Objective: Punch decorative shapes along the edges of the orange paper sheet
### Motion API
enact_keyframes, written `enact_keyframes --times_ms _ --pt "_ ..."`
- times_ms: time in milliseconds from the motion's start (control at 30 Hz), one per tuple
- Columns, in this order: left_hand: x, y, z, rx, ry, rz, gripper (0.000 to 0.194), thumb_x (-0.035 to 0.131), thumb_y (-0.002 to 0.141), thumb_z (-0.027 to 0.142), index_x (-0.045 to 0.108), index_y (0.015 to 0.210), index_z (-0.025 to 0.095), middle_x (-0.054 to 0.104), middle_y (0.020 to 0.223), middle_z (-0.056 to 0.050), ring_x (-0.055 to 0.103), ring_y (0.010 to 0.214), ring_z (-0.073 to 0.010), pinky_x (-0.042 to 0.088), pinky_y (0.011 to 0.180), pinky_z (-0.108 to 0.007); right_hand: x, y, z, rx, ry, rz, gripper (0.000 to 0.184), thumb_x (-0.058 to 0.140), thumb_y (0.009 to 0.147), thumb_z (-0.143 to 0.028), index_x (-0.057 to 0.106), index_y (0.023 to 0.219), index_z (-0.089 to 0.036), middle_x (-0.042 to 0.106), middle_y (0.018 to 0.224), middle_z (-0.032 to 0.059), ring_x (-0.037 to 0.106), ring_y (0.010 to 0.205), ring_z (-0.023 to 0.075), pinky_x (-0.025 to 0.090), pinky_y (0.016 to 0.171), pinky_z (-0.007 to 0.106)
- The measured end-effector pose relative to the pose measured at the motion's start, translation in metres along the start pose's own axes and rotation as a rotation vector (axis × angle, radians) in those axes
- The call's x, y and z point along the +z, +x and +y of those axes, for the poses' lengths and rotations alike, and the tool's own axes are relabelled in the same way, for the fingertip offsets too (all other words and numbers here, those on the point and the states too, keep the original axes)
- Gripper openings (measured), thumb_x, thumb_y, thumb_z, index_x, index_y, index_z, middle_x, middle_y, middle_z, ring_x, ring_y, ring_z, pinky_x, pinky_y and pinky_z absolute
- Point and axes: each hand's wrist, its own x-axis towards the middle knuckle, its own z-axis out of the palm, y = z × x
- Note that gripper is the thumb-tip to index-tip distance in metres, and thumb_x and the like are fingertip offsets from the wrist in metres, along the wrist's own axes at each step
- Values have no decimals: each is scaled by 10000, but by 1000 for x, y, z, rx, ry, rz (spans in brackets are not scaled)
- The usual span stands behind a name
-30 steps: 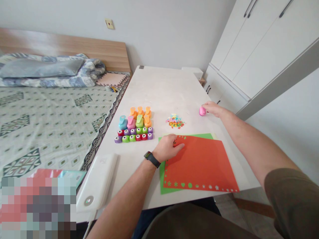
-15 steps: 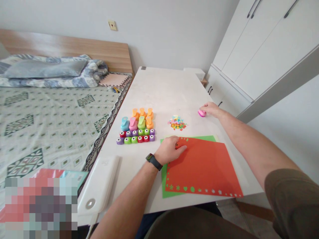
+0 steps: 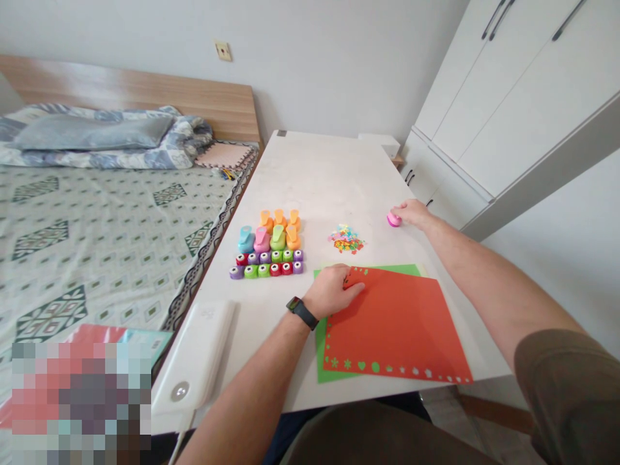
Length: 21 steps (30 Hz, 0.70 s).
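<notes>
Along near and left edges of the red sheet [image 3: 402, 323], punched shapes [image 3: 375, 367]; right edge plain — part-done, I'd judge. Left hand [image 3: 333, 290] rests on it, thumb spread; right hand [image 3: 413, 212] closed on pink punch [image 3: 393, 220] — table's [image 3: 320, 174] right side.

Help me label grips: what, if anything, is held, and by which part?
The right hand meets the lone pink punch near its top; grip or mere touch, I cannot tell. The left hand lies on the red sheet.
</notes>
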Motion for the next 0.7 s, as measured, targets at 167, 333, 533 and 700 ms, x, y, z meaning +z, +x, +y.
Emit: enact_keyframes --times_ms 167,333,533,700 --pt "1 -1 0 -11 -2 3 355 602 910 455 487 699 192 561 718 -6 479 643 -136 310 621 -294 0 -1 -2 14 -28 6 373 697 793 -529 728 875 -166 728 894 113 642 815 233 437 703 318" --pt "-2 -1 1 -5 -32 -12 330 601 909 434 509 709 188 582 741 -14 496 663 -140 322 636 -292 -7 -3 -13 43 -59 32 416 664 815 -569 730 821 -158 724 859 146 666 861 278 458 739 345" --pt "-5 -1 4 21 -21 7 371 615 901 424 445 668 192 547 711 -5 452 638 -132 300 620 -293 -11 -16 -71 -99 55 146 354 667 825 -514 717 963 -191 737 1000 110 649 878 233 470 779 323" --pt "-4 -3 4 15 -53 12 344 616 898 405 463 676 191 559 716 -7 464 642 -133 311 624 -291 -4 -50 -154 -345 185 4 391 639 858 -552 718 968 -185 741 924 63 635 793 190 457 739 299"
